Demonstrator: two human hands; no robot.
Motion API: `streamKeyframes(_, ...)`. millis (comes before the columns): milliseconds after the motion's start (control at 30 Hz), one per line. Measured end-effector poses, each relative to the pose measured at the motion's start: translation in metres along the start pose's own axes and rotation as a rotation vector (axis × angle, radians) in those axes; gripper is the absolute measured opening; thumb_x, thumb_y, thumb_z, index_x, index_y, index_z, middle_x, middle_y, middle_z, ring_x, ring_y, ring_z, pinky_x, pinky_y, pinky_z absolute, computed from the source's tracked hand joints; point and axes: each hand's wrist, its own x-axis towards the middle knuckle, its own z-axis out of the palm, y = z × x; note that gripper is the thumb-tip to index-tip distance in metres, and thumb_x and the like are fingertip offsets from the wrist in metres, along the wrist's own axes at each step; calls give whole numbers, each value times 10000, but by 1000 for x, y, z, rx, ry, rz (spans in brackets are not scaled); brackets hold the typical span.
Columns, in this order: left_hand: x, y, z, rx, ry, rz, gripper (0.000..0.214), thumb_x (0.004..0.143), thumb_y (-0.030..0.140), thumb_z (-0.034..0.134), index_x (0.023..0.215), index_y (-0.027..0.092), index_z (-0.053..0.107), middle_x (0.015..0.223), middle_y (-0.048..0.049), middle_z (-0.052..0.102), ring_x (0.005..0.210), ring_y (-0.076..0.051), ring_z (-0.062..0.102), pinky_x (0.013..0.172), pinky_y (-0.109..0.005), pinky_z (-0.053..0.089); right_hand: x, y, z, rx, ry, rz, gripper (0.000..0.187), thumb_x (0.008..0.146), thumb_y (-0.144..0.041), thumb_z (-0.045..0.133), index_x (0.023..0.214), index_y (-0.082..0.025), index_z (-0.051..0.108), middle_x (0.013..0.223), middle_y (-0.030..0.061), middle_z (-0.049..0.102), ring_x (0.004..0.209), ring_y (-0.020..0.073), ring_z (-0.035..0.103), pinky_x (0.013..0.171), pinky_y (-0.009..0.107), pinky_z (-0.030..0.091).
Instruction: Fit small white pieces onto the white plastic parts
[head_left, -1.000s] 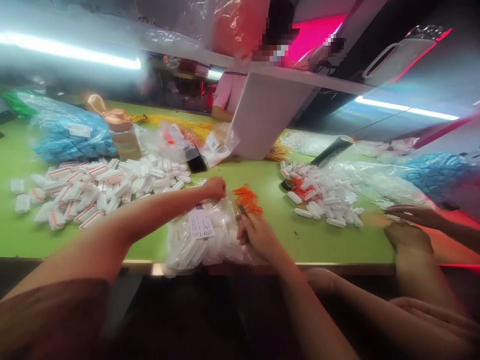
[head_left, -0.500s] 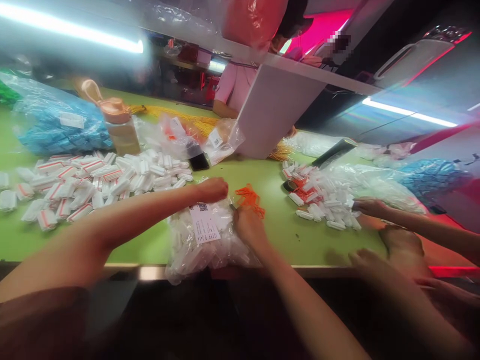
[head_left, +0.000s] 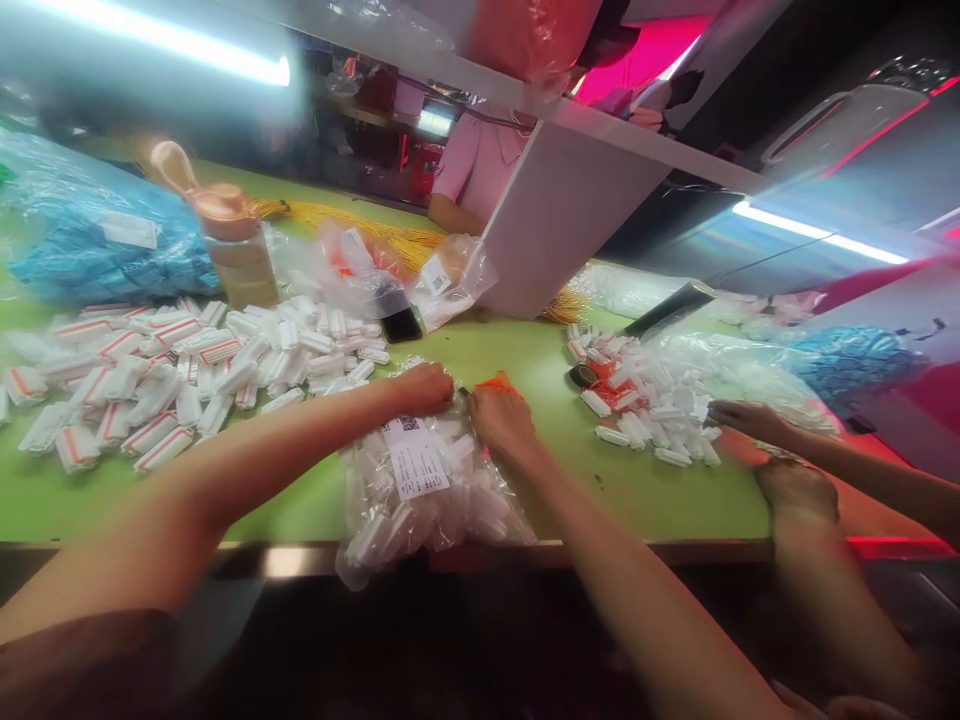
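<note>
Far-left bag: clear plastic, blue items inside, white label.
Left pile: loose white packets, some red-striped.
Bottle: lidded, behind pile; contents unclear.
Left hand: fingers together, clamped on the clear bag's far edge.
Clear bag: near table edge, between the forearms; white packets inside, printed label on top.
Right hand: beside the bag's far right corner, fingers curled on a slim dark tool, mostly hidden.
Orange strips: just beyond right hand.

Peach-lidded bottle beside blue bagged bundle; black phone nearby; yellow cords behind.
</note>
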Motion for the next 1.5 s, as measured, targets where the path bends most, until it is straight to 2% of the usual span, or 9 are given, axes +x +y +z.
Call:
streamKeyframes(300, 2, 3, -1, 30, -59, 3, 190, 773, 243, 538, 694, 172, 695, 842, -78, 720, 870, -183, 611, 843, -287, 435, 4, 1, 6, -73, -23, -18, 408, 929, -264, 336, 1027, -144, 714, 1052, 169, 689, 1013, 253, 651, 769, 301, 446)
streamKeyframes(533, 6, 7, -3, 63, -80, -8, 212, 794, 251, 517, 808, 175, 715, 932, -92, 715, 916, -201, 606, 831, -304, 444, 7, 5, 2, -73, -37, -1, 383, 920, -249, 355, 1026, -158, 712, 1048, 156, 699, 1021, 246, 653, 772, 292, 442)
streamKeyframes(767, 8, 9, -5, 93, -103, -17, 216, 800, 236, 510, 788, 181, 718, 927, -92, 720, 931, -209, 596, 824, -312, 445, 2, 8, -7, -47, -39, -16, 431, 957, -285, 291, 1020, -176, 703, 1007, 130, 702, 989, 238, 659, 739, 280, 436)
streamKeyframes(1000, 10, 11, -5, 107, -115, -26, 215, 799, 226, 513, 776, 191, 724, 952, -85, 723, 923, -212, 601, 840, -323, 445, 2, 6, -2, -60, -56, -29, 375, 917, -249, 366, 1019, -155, 714, 1055, 162, 695, 1012, 246, 651, 781, 291, 442)
streamKeyframes(1200, 9, 12, -7, 125, -129, -38, 221, 811, 233, 512, 826, 182, 727, 976, -102, 717, 953, -222, 602, 841, -325, 442, 7, 3, 0, -94, -76, -47, 342, 866, -214, 420, 992, -133, 728, 1014, 173, 706, 981, 250, 662, 764, 286, 455)
streamKeyframes(1500, 7, 15, -8, 168, -145, -43, 218, 828, 222, 503, 861, 177, 714, 985, -102, 717, 1003, -227, 574, 868, -335, 427, 9, 2, -10, -134, -159, -68, 352, 849, -223, 438, 1015, -107, 726, 993, 194, 715, 986, 267, 667, 771, 296, 462)
